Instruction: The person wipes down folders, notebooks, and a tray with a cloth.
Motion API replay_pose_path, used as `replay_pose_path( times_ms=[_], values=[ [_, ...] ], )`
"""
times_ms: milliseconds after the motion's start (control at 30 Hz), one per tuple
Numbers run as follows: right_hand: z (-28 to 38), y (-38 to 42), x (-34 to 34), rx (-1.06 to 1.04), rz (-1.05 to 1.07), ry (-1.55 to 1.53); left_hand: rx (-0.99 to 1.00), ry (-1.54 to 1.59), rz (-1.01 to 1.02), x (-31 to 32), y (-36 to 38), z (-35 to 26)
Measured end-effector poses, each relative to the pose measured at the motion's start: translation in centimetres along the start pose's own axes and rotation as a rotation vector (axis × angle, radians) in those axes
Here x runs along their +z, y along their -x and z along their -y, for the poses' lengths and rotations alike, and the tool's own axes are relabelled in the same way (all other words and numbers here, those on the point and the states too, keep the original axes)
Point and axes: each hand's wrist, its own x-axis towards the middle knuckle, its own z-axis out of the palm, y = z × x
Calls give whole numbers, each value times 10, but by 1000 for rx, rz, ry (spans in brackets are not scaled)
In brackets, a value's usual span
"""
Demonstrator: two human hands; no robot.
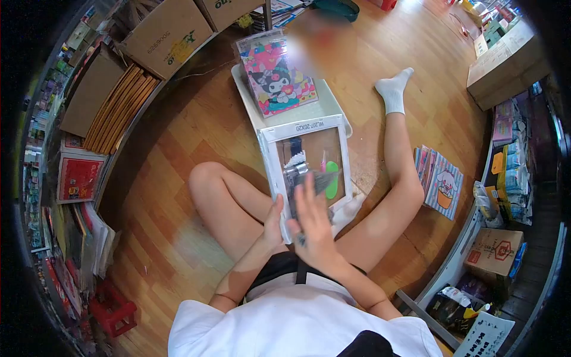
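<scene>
A white rectangular frame (347, 152), labelled along its far edge, stands tilted in front of me, and items show through its middle. My left hand (273, 223) grips its near left side with fingers closed round the edge. My right hand (313, 220) is over the near part of the frame, blurred, with fingers spread; a small dark thing at its palm is too blurred to name. Beyond the frame, a colourful cartoon picture (279, 80) lies on a white tray (342, 113). A green oval item (331, 180) and silvery pieces (295, 166) show within the frame.
Striped cartoon picture boards (443, 187) are stacked on the floor at the right. Cardboard boxes (166, 38) and brown boards line the left shelf. A red stool (113, 309) is at the lower left. Another carton (493, 253) sits on the right shelf.
</scene>
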Motion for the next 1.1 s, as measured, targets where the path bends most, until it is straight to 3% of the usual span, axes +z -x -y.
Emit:
replay_pose_path(
  times_ms=[33, 67, 167, 233, 267, 367, 400, 467, 533, 567, 633, 733, 767, 833, 967, 1100],
  values=[
    [6, 1, 4, -56, 46, -24, 66, -200, -377, 29, 0, 2],
    [11, 1, 10, -98, 55, -112, 68, -228, -371, 28, 1, 2],
    [1, -18, 11, -180, 145, 54, 73, -316, -349, 28, 3, 1],
    [-5, -50, 4, -132, 33, 96, 80, -371, -332, 27, 5, 1],
    [-10, -66, -1, -109, -16, 112, -93, -427, -255, 22, 12, -7],
    [-18, -75, -9, -115, -16, 148, -151, -383, -30, -19, 17, 1],
    [-19, -75, -8, -129, 13, 155, -80, -380, -83, -3, 15, 2],
    [-13, -46, 1, -179, 132, 128, 0, 255, 32, 14, 8, 1],
    [3, -7, 6, -178, 249, 61, 183, -489, -402, -43, 19, 10],
    [10, 10, 7, -152, 306, 7, 18, -117, -303, -21, 12, -18],
    [4, 23, 10, -176, 284, 20, -7, 6, 102, -33, 5, -27],
    [-28, 10, 4, -191, 249, 119, 7, -79, -200, -18, 13, -15],
    [-37, -6, -3, -183, 172, 124, -49, -235, -197, -3, 14, -15],
    [-54, -37, -4, -137, 66, 201, -156, -153, -211, -14, 23, -10],
    [-42, -63, 0, -140, 46, 165, -114, -277, -221, -11, 27, -10],
    [-4, -37, 27, -232, 131, 16, 222, -840, -526, -6, 26, 1]
  ],
)
